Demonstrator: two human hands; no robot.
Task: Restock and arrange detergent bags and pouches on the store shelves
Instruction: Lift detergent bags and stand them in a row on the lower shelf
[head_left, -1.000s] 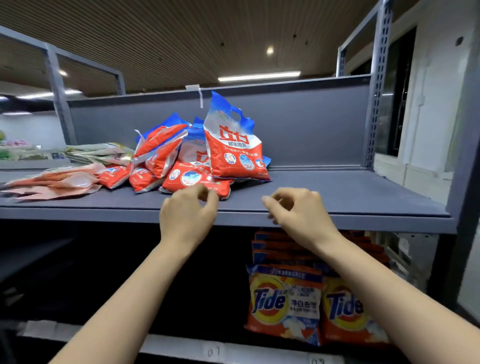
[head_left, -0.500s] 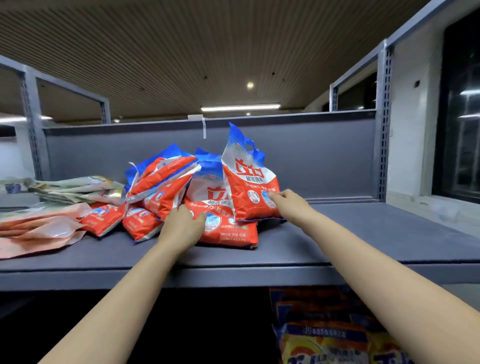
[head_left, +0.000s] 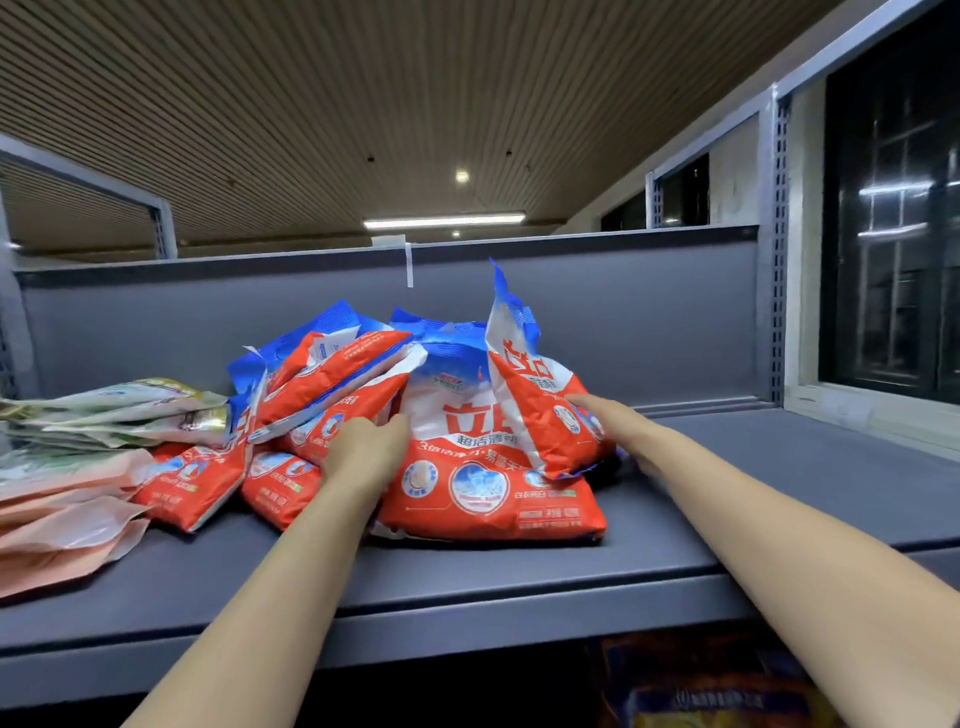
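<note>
A heap of red, white and blue detergent bags lies on the grey shelf (head_left: 467, 582). The largest bag (head_left: 488, 488) lies flat at the front. A second bag (head_left: 530, 405) stands tilted on its right end. Several bags (head_left: 332, 374) lean over on the left, with two small red ones (head_left: 192, 483) in front of them. My left hand (head_left: 363, 457) is at the flat bag's left edge, fingers curled onto it. My right hand (head_left: 613, 426) touches the tilted bag's right side with straight fingers.
Pink pouches (head_left: 57, 525) and green-gold pouches (head_left: 114, 410) are stacked flat at the shelf's left end. The grey back panel (head_left: 649, 322) closes the shelf behind. Bare shelf stretches right to a steel post (head_left: 776, 249). Orange bags (head_left: 717, 691) show on the shelf below.
Both hands moved from the shelf's front edge up into the heap. The left one went to the flat bag, the right one to the tilted bag. The view rose and came closer.
</note>
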